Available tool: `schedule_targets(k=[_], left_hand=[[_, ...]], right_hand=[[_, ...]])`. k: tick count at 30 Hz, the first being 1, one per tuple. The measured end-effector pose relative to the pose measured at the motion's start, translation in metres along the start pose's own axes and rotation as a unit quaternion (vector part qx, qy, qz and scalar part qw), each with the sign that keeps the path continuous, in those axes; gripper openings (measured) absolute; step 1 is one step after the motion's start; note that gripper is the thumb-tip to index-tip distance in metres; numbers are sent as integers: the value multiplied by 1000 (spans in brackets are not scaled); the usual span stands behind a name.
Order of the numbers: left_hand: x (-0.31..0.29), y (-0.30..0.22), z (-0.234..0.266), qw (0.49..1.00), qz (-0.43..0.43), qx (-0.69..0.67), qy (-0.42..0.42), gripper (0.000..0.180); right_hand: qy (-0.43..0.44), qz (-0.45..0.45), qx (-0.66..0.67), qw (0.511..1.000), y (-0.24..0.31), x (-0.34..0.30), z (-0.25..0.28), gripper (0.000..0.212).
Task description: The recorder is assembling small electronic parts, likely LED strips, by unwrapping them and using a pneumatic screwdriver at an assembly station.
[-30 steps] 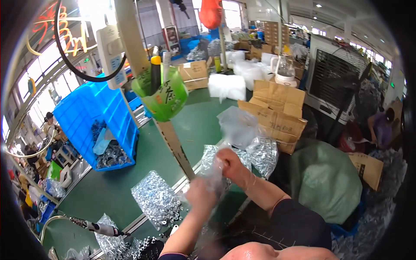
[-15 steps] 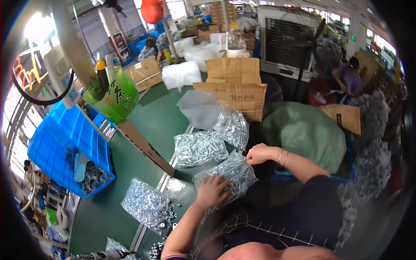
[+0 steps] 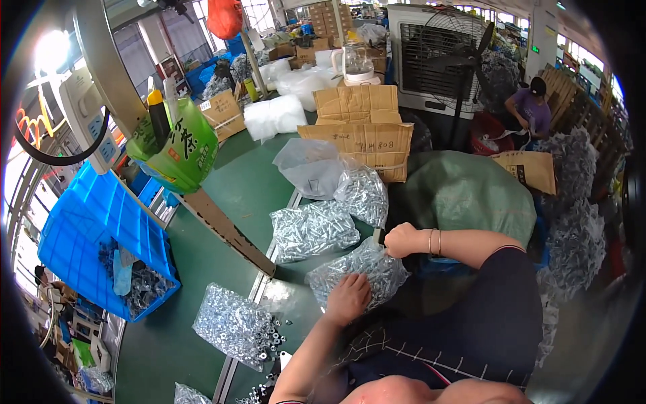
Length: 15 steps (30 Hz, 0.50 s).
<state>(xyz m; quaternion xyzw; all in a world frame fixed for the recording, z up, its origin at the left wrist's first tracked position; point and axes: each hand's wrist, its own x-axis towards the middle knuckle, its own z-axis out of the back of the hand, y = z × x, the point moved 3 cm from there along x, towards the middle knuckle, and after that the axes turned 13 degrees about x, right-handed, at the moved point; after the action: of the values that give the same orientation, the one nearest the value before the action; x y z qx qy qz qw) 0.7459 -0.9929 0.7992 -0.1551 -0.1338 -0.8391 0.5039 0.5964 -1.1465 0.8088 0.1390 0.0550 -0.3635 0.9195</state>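
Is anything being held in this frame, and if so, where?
Yes: a clear bag of metal parts. The closed right hand appears to grip its upper right edge; the left hand lies on top.

A black fan [image 3: 474, 62] stands before what seems an air cooler [image 3: 418, 82].

Counted by kind, you have two hands, your left hand [image 3: 348, 298] and your right hand [image 3: 402, 240], and two bracelets [image 3: 440, 242]. Before you are four clear bags of metal parts [image 3: 313, 232], plus a fifth bag [image 3: 190, 394] cut off by the lower edge; loose nuts [image 3: 274, 334], too small for you to count; one frosted bag [image 3: 306, 168]; one green holder [image 3: 178, 151]; one large blue bin [image 3: 145, 219]; one large green sack [image 3: 471, 195]; one hanging red bag [image 3: 225, 18]; two nearer cardboard boxes [image 3: 356, 143]; one glass jug [image 3: 356, 64]; one pedestal fan [image 3: 464, 60]; and, beyond your bench, at least two people [image 3: 535, 108].
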Motion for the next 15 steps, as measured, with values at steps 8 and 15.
schedule_targets(k=[8,15], left_hand=[[7,0,-4,997,60,-14,45,19],[-3,7,-3,995,92,-11,39,18]], right_hand=[[3,192,-49,980,63,-1,2,22],[-65,10,-10,998,-13,24,-27,20]])
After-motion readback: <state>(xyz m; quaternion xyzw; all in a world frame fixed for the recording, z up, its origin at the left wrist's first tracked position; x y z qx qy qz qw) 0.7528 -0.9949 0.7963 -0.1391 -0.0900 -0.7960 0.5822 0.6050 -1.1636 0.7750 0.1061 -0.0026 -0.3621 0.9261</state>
